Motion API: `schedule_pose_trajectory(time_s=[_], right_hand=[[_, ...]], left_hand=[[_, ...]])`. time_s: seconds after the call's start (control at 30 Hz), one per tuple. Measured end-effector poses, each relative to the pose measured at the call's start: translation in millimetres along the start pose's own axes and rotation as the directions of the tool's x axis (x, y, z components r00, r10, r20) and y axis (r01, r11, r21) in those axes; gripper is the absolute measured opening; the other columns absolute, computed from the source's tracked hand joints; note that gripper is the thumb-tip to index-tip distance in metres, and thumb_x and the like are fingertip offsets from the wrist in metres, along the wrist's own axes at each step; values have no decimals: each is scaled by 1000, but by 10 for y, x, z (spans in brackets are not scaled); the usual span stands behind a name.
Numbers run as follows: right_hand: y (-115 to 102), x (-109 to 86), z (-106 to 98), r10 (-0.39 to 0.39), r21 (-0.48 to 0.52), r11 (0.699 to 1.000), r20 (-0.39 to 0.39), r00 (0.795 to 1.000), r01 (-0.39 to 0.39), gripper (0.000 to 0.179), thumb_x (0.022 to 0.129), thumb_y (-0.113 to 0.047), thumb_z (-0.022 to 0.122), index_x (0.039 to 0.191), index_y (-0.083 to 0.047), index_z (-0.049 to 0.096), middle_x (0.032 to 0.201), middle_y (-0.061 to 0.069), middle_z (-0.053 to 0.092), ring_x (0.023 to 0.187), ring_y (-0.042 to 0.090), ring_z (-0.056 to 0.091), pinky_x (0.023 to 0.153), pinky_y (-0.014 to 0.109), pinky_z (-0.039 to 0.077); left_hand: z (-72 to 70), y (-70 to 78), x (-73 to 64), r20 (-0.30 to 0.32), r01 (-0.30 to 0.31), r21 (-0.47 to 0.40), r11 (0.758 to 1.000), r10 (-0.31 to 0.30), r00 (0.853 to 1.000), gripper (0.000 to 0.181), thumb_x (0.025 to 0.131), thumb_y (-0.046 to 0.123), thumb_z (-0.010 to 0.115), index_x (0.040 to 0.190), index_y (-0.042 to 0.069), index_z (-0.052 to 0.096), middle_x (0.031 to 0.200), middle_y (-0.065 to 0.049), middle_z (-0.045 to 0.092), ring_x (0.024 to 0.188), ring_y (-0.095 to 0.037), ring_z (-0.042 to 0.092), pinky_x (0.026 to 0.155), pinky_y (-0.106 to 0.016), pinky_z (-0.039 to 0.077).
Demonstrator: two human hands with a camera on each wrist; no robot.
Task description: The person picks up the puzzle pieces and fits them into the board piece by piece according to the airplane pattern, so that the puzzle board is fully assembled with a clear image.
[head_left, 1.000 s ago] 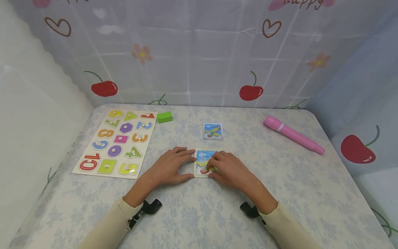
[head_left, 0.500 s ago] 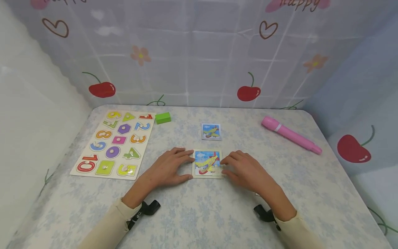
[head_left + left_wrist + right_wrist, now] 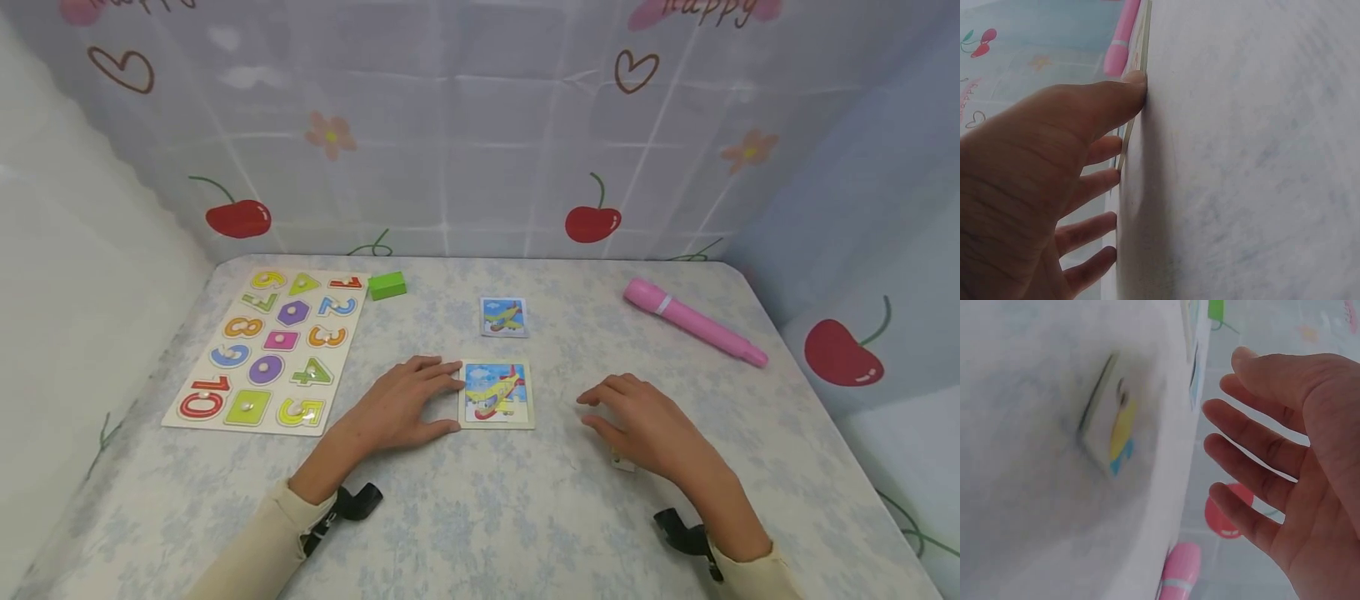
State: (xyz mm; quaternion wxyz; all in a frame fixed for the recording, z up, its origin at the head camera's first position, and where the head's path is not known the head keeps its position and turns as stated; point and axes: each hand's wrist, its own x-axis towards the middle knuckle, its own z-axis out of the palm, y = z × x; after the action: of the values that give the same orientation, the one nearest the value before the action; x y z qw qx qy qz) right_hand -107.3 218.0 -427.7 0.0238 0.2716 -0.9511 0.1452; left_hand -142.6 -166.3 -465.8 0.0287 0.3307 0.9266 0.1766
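A small square puzzle board [image 3: 491, 423] with a yellow aeroplane on blue sky lies flat at the table's middle; its lower right corner looks pale. My left hand [image 3: 397, 404] rests beside it, thumb and fingertips touching its left edge. My right hand [image 3: 656, 429] hovers over the table to the right, fingers loosely bent and holding nothing. Partly hidden beneath that hand lies a small puzzle piece [image 3: 621, 462]. The right wrist view shows this puzzle piece [image 3: 1107, 425] as whitish with yellow and blue patches, apart from the fingers.
A matching aeroplane picture card [image 3: 504, 318] lies behind the board. At left is a number-and-shape peg board [image 3: 255, 358], with a green block [image 3: 387, 286] at its back corner. A pink, pen-shaped stick [image 3: 697, 323] lies at the back right.
My right hand has let go of the puzzle board and moved right, above the loose piece. My left hand has stayed at the board's left edge. The head view has shifted slightly.
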Motion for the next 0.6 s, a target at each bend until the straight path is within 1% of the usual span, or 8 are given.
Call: schedule_pose_trajectory(time_s=[0.2, 0.33, 0.5, 0.6], right_hand=[[111, -213, -21, 35, 14, 999, 26, 999, -35, 21, 94, -19, 86, 115, -16, 80, 109, -3, 73, 104, 25, 70, 86, 48, 60], [150, -320, -27, 70, 33, 997, 58, 996, -72, 22, 94, -20, 86, 115, -17, 81, 111, -3, 73, 106, 26, 70, 88, 49, 60], [171, -437, -30, 142, 52, 987, 121, 982, -149, 27, 91, -29, 89, 116, -23, 81, 115, -5, 72, 111, 26, 69, 91, 52, 59], [186, -507, -23, 160, 67, 983, 146, 976, -171, 32, 87, -33, 91, 117, -26, 81, 117, -6, 70, 113, 26, 68, 92, 53, 59]], left_hand=[[-20, 9, 0, -11, 0, -1, 1000, 0, 1000, 62, 95, 53, 80, 146, 21, 69, 165, -2, 51, 151, -32, 46, 114, -59, 46], [-23, 17, 1, -21, -7, -7, 1000, 7, 1000, 60, 95, 51, 81, 144, 19, 70, 164, -3, 52, 150, -33, 47, 115, -59, 46], [-10, 18, 4, -20, -8, -2, 1000, 8, 1000, 60, 95, 51, 81, 144, 19, 70, 164, -4, 53, 150, -34, 48, 114, -59, 46], [-1, 13, 6, -12, 2, -3, 1000, -2, 1000, 60, 95, 52, 80, 145, 19, 70, 164, -3, 52, 150, -33, 47, 115, -59, 46]])
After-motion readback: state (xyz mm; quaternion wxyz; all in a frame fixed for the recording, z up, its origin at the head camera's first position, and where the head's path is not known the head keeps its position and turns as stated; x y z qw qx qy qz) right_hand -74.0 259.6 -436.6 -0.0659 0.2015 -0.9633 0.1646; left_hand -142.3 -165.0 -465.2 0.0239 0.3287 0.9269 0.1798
